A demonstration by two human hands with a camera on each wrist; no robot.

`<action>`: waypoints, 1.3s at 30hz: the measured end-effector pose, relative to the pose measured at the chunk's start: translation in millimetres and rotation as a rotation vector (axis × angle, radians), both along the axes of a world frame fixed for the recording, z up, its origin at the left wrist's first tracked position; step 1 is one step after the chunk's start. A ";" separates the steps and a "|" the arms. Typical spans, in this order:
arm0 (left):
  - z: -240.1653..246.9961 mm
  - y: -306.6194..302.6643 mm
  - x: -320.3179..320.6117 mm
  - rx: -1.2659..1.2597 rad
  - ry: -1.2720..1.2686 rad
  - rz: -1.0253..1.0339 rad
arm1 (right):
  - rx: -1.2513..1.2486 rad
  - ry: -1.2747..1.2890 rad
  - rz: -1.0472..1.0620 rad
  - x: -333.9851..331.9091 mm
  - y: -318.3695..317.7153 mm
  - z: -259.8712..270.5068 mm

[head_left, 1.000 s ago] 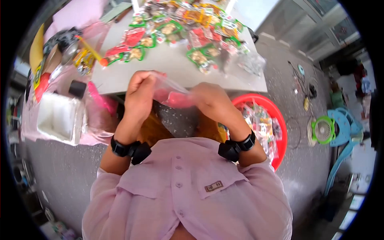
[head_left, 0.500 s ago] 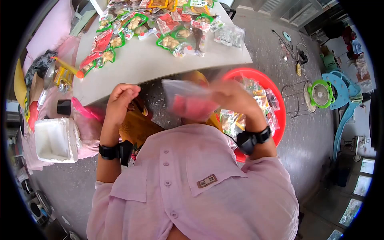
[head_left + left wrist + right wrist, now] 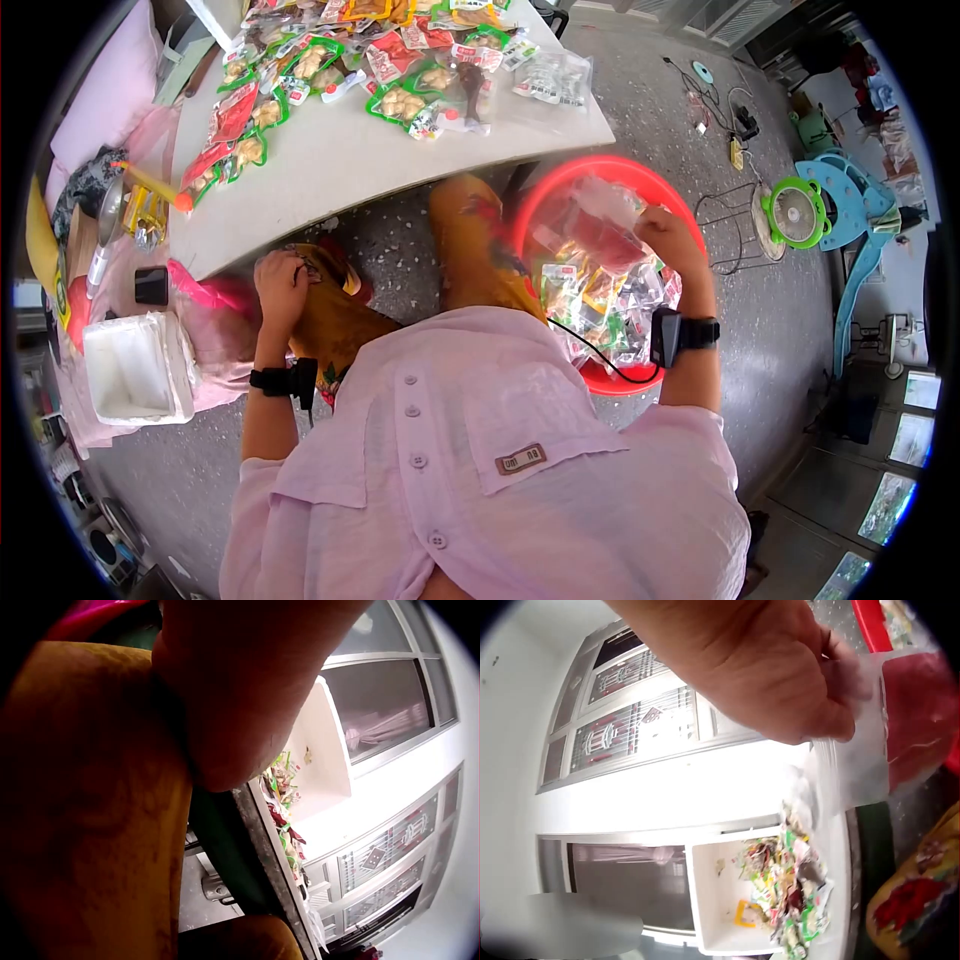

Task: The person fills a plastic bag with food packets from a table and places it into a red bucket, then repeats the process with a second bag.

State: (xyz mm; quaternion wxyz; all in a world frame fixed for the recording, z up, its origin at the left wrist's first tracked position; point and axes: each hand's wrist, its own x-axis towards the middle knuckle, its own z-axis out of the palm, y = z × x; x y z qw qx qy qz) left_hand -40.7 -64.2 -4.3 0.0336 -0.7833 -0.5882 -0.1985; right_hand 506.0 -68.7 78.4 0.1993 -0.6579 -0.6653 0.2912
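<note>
My right hand (image 3: 672, 240) pinches the edge of a clear plastic bag (image 3: 861, 769) with a flat red packet (image 3: 922, 724) inside. In the head view this bag hangs over a red tub (image 3: 606, 381) heaped with small packaged snacks (image 3: 600, 300). Thumb and fingertips press together on the bag's clear end in the right wrist view. My left hand (image 3: 283, 283) rests on the thigh in patterned mustard trousers (image 3: 345, 325), its fingers loosely bent and holding nothing. In the left wrist view that hand (image 3: 240, 690) lies against the same trousers.
Ahead stands a white table (image 3: 330, 165) strewn with snack packets (image 3: 400, 100) and a clear bag of small sachets (image 3: 553, 78). To the left are a white foam box (image 3: 135, 365), a phone (image 3: 151, 286) and an orange-tipped yellow stick (image 3: 155, 185). A green fan (image 3: 797, 220) stands right.
Both hands held the bag at first. The left let go and dropped to the thigh, while the right carried the bag rightward over the red tub. The head view shifted too.
</note>
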 end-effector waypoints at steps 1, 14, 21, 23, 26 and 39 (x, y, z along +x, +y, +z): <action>0.3 -1.0 -0.2 0.017 -0.002 0.008 | -0.010 -0.079 -0.026 13.1 1.3 -14.7; -4.5 0.7 5.5 0.019 0.064 0.055 | -0.071 -0.299 -0.627 173.1 -116.0 -101.5; -7.4 -0.7 4.7 0.026 0.077 0.032 | -0.053 -0.706 -0.938 182.4 -180.5 -124.3; -2.2 -0.9 7.1 0.019 0.097 0.008 | -0.143 -0.793 -0.993 163.6 -193.2 -125.6; -1.8 -2.1 8.5 0.013 0.081 0.014 | -0.210 -0.711 -0.943 132.4 -225.7 -153.6; -2.8 -4.6 2.4 0.011 0.056 0.041 | -0.437 -0.633 -0.344 71.8 -251.0 -315.5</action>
